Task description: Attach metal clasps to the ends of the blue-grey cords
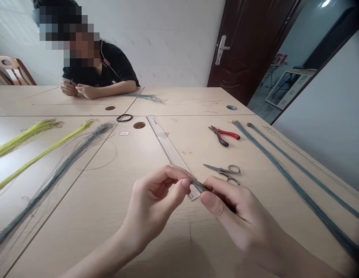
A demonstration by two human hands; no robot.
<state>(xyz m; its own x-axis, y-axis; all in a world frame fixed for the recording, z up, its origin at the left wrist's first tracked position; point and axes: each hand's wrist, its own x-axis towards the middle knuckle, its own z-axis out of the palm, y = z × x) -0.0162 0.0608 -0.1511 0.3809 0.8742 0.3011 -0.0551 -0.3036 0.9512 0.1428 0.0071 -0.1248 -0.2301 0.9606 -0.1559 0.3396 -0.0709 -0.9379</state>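
Right hand: grip closed around metal tool; left hand: grip pinching tiny piece at tool tip. Ruler end underneath; open bench leftward to blue-grey strands.

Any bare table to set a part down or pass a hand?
Bare: between left hand and grey-blue bundle, short of its stray strands; between scissors and thicker teal bundle. Crowded: far left, with yellow bundles; centre, around ruler and right hand.
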